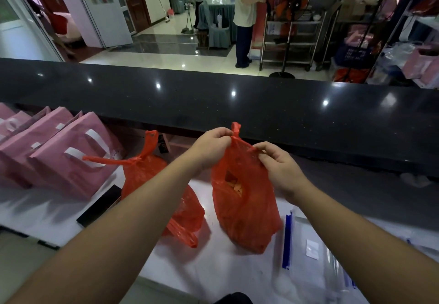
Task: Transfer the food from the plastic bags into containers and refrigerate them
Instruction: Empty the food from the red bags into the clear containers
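1. The left hand [212, 142] pinches the knotted top of a red plastic bag [244, 199].
2. The right hand [276, 164] pinches the same knot, just beside the left.
3. The bag hangs below both hands, its bottom on the white table [213, 268].
4. A second red bag [145, 175] lies under the left forearm, tied.
5. A clear zip bag [308, 251] lies below the right wrist.

White work surface [221, 275] below a raised black polished stone counter [237, 104] that walls off its far side. Left: a row of pink paper gift bags with white handles [71, 158] and a flat black rectangular object [99, 205]. Centre: a knotted red plastic bag [147, 175] just beside a held, upright red plastic bag [244, 208]. Right: clear zip bags with blue sealing strips [308, 251] lying flat. Bare surface shows in the near centre, before both red bags.
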